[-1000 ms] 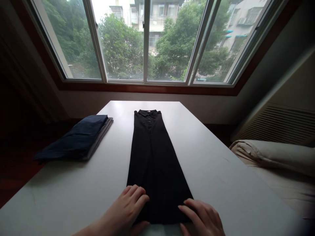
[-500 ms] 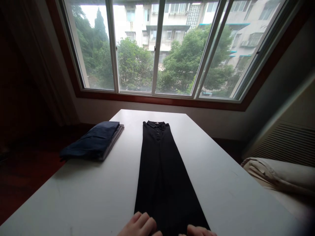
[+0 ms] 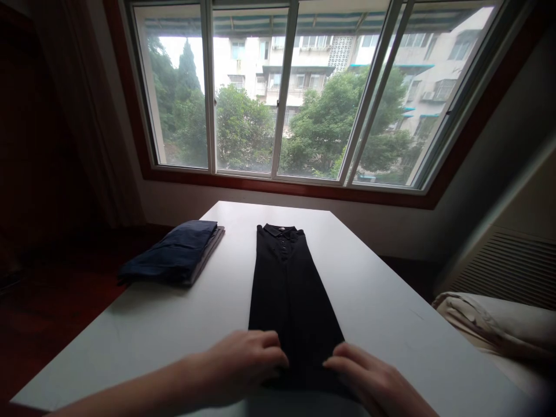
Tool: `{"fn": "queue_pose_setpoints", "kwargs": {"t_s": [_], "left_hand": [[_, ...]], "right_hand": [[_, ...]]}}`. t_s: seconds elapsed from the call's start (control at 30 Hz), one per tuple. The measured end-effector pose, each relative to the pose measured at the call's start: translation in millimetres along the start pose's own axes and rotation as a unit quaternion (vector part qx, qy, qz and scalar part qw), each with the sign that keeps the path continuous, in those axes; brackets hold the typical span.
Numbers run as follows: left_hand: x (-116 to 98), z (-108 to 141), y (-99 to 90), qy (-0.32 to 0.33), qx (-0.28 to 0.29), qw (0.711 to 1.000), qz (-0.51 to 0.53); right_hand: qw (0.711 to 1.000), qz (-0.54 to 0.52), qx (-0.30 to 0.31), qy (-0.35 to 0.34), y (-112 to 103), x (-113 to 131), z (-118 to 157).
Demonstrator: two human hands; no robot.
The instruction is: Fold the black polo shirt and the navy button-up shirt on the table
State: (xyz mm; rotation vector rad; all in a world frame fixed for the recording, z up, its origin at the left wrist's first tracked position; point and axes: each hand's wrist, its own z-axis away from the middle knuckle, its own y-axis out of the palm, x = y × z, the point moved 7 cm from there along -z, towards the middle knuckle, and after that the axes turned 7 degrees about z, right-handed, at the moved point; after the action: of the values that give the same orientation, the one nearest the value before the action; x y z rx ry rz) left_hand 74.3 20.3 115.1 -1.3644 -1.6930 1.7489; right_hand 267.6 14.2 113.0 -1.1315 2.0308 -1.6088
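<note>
A long, narrow folded black shirt point(image 3: 289, 289) lies down the middle of the white table point(image 3: 382, 324), its collar and buttons toward the window. My left hand point(image 3: 249, 362) is closed on the near left part of the shirt, fingers curled over the cloth. On the near right edge, my right hand point(image 3: 369, 370) pinches the fabric between thumb and fingers. The shirt's lower end is between my hands, partly hidden by them.
Folded dark blue and grey garments point(image 3: 174, 255) lie stacked at the table's left edge. Beyond the far edge is a window point(image 3: 317, 179). Beige bedding point(image 3: 499, 318) is at the right, beside a slatted unit point(image 3: 512, 260).
Both hands have moved forward along the shirt, away from me, and its near end has come up with them. The view has tilted slightly upward.
</note>
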Motion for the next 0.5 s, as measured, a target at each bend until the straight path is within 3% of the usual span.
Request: {"fn": "queue_pose_setpoints", "kwargs": {"t_s": [0.1, 0.17, 0.33, 0.5], "left_hand": [[28, -28, -42.1, -0.033, -0.018, 0.999, 0.009], [53, -50, -60.7, -0.036, -0.025, 0.999, 0.006], [131, -107, -79.5, -0.063, 0.014, 0.997, -0.05], [198, -166, -101.0, -0.104, 0.019, 0.991, -0.084]], "right_hand": [[0.999, -0.003, 0.024, 0.023, -22, -28, -45], [0.999, 0.001, 0.03, 0.01, -30, -51, -78], [0.993, 0.094, 0.06, -0.036, -23, -114, -158], [0.983, 0.159, 0.088, 0.014, -9, -183, -223]]}}
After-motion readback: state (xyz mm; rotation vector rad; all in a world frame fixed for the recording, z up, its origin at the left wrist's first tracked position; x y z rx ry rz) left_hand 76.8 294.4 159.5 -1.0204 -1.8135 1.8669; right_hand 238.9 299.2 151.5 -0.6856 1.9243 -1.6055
